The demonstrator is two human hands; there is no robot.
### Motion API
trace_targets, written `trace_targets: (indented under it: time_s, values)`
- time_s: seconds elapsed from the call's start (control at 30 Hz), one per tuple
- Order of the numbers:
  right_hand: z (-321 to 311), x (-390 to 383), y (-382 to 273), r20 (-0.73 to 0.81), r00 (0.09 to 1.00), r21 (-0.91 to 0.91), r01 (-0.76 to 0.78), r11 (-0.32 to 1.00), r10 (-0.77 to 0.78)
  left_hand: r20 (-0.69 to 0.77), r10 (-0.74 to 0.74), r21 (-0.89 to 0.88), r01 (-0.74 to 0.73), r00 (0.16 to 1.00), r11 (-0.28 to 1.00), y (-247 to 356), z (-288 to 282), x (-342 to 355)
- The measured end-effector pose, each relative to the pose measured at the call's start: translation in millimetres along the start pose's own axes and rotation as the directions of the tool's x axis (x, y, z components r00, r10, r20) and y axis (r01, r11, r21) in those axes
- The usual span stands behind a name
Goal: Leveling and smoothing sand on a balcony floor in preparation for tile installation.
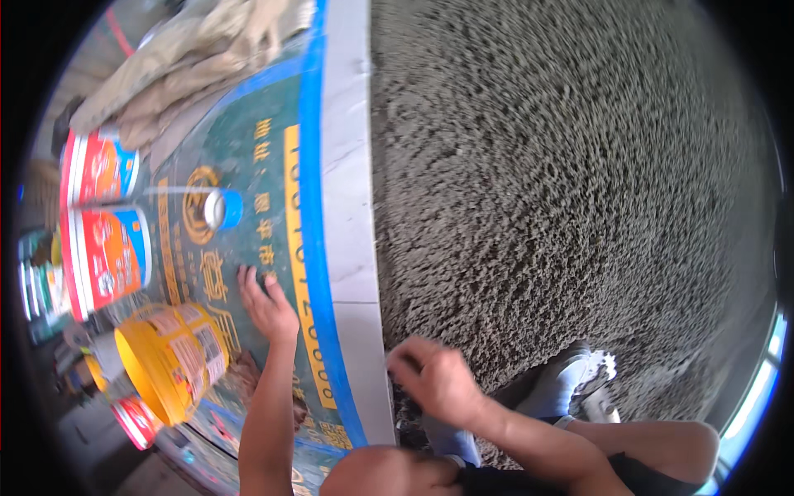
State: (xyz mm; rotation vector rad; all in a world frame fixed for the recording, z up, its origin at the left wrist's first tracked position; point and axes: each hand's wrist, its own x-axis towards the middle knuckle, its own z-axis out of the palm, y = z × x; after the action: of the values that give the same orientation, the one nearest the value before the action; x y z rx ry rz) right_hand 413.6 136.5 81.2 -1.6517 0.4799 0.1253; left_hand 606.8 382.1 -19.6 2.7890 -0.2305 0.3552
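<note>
My left hand (270, 307) lies palm down with spread fingers on a green printed protective sheet (240, 107) covering the floor. My right hand (438, 382) is curled by the edge of the pale tile strip (351, 207), beside the grey mortar bed (562, 182). Blur hides whether anything is in its fingers. Blue tape (318, 248) runs along the sheet's border on the tiles. Beyond my left hand is a small blue-and-white round thing (223, 209) with a thin white line leading left.
A yellow bucket (178, 360) lies tilted at the left. Red-and-white tubs (103, 256) stand farther left, and crumpled beige cloth (174, 66) is at the far left. My shoe (571, 368) is on the rough mortar. A wall (757, 248) borders the right side.
</note>
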Motion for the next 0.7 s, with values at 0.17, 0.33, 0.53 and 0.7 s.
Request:
trace_targets:
  time_s: [0.17, 0.33, 0.53, 0.7]
  values:
    - [-7.0, 46.7, -35.6, -0.165, 0.983, -0.155, -0.1, 0.983, 0.074, -0.046, 0.037, 0.04, -0.035, 0.998, 0.999, -8.4, -6.7, -0.4]
    - [0.6, 101.3, -32.4, -0.214, 0.977, -0.452, -0.103, 0.886, 0.004, -0.077, 0.019, -0.017, -0.02, 0.997, 1.0, -4.2, 1.2, -1.4]
    - [25.9, 126.9, -38.3, -0.193, 0.97, -0.637, -0.236, 0.734, 0.145, -0.151, 0.014, -0.021, -0.017, 0.988, 1.0, -9.0, -1.7, 3.4]
    - [35.9, 136.6, -28.8, -0.209, 0.97, -0.724, -0.239, 0.647, 0.123, -0.158, -0.011, -0.025, 0.007, 0.987, 1.0, -12.5, 2.5, 1.7]
